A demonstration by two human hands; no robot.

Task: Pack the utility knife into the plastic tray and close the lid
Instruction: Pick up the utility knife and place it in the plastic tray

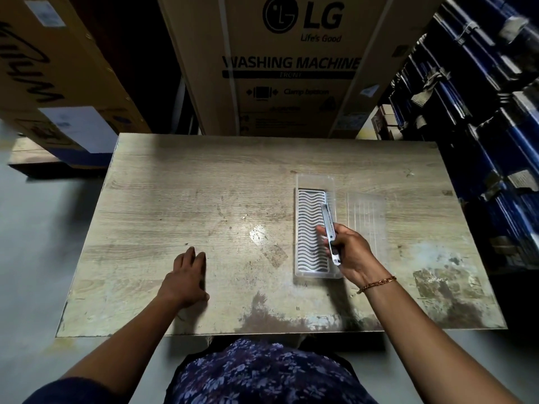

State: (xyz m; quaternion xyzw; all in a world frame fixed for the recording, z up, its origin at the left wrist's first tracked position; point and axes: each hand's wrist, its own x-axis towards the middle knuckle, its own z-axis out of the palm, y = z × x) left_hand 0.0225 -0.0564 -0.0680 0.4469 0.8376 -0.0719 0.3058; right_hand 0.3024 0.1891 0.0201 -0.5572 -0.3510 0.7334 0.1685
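Utility knife (330, 228) was in my right hand (354, 253), pinched along its lower half between the thumb and the other fingers, and it hung over the right side of the clear plastic tray (300, 275), with its far end pointing away from me and low over the wavy white insert (309, 228). I could not tell if that end already touched the insert. My left hand (186, 279) lay flat on the worn wooden table (175, 185), well apart from the tray, its fingers close together and holding nothing. The transparent lid (367, 217) lay just beside the tray, on its right. I judged the risks like this: the knife stood a little crooked to the tray, so it could catch on the right wall and rest on the rim, and then the lid would not close. Nothing held the light tray, so a push could slide it.
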